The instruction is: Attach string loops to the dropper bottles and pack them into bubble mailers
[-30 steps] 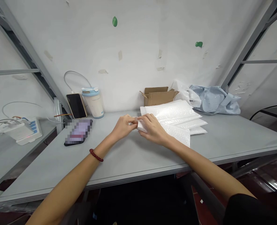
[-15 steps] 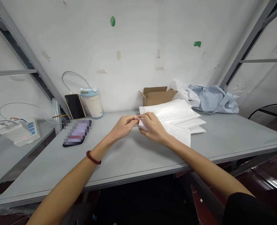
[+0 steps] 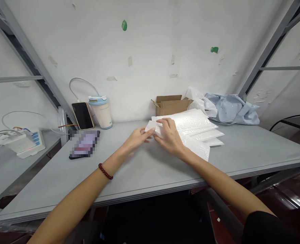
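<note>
A stack of white bubble mailers (image 3: 190, 123) lies on the grey table (image 3: 145, 169), right of centre. My right hand (image 3: 169, 139) is closed on the left end of one white bubble mailer (image 3: 199, 149), lifting its flap edge slightly off the table. My left hand (image 3: 137, 139) sits just left of it, fingers stretched toward that same edge and touching its corner. A red bead bracelet is on my left wrist.
A cardboard box (image 3: 171, 103) and a crumpled light-blue cloth (image 3: 231, 108) lie behind the mailers. At the back left stand a cup (image 3: 100, 111), a leaning phone (image 3: 83, 115) and a dark flat device (image 3: 84, 144). A power strip (image 3: 25, 142) sits far left.
My right hand has raised the mailer's end a little and moved back toward the stack. My left hand's fingers have loosened from a pinch to a stretched reach.
</note>
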A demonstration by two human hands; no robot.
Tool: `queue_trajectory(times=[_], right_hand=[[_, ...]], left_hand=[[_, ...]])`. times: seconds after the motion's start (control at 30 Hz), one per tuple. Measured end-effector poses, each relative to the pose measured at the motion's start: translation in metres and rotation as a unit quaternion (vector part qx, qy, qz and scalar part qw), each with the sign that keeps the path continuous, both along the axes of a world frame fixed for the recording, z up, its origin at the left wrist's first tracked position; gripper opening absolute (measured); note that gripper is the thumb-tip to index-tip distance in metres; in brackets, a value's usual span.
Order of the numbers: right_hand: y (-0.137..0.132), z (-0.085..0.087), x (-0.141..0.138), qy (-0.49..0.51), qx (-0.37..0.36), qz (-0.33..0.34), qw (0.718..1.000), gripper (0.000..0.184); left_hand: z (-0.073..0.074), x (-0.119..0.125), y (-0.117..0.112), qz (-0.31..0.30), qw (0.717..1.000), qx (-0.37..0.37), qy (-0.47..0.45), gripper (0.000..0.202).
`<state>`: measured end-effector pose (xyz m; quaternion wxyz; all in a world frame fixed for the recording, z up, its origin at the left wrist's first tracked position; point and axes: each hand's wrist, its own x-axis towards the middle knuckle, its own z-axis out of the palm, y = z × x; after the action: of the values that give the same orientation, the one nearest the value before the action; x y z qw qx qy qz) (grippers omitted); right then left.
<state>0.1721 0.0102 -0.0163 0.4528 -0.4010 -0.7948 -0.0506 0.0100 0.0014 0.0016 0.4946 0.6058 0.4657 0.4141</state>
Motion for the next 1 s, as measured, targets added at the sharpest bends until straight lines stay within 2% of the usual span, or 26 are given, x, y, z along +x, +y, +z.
queue_trajectory(times=[0.07,0.1,0.17,0.33,0.47,0.57,0.67,0.73,0.77,0.83,1.0], right_hand=[[0.0,0.0,-0.001,-0.003,0.003,0.001,1.0,0.04],[-0.001,0.001,-0.001,-0.005,0.006,0.002,1.0,0.04],[-0.002,0.002,-0.002,-0.005,0.017,0.003,1.0,0.042],[-0.003,0.004,-0.002,-0.025,0.022,0.034,0.999,0.054],[0.0,0.008,0.003,0.002,-0.024,0.037,0.999,0.065],[0.001,0.017,0.01,0.077,-0.131,0.031,0.988,0.062],[-0.001,0.023,0.015,0.145,-0.3,0.085,0.939,0.057],[-0.003,0.024,0.013,0.168,-0.371,0.138,0.903,0.046],[-0.003,0.022,0.012,0.174,-0.383,0.153,0.894,0.038],[-0.002,0.018,0.007,0.184,-0.369,0.153,0.898,0.028],[0.001,0.006,-0.003,0.221,-0.304,0.136,0.917,0.037]], left_hand=[[-0.002,0.004,-0.003,-0.125,0.986,-0.067,-0.086,0.045],[-0.003,0.005,-0.004,-0.153,0.978,-0.074,-0.12,0.043],[-0.004,0.008,-0.007,-0.158,0.972,-0.066,-0.16,0.036],[-0.006,0.005,-0.002,-0.047,0.987,-0.064,-0.138,0.01],[0.001,-0.009,0.009,0.026,0.993,-0.033,-0.114,0.01],[0.009,-0.025,0.02,0.099,0.989,0.016,-0.109,0.013],[0.012,-0.038,0.027,0.151,0.982,0.042,-0.106,0.02],[0.011,-0.039,0.027,0.138,0.985,0.031,-0.099,0.022],[0.01,-0.038,0.026,0.12,0.988,0.019,-0.096,0.022],[0.009,-0.034,0.023,0.075,0.993,-0.011,-0.09,0.019],[0.013,-0.034,0.018,-0.017,0.991,-0.101,-0.085,0.016]])
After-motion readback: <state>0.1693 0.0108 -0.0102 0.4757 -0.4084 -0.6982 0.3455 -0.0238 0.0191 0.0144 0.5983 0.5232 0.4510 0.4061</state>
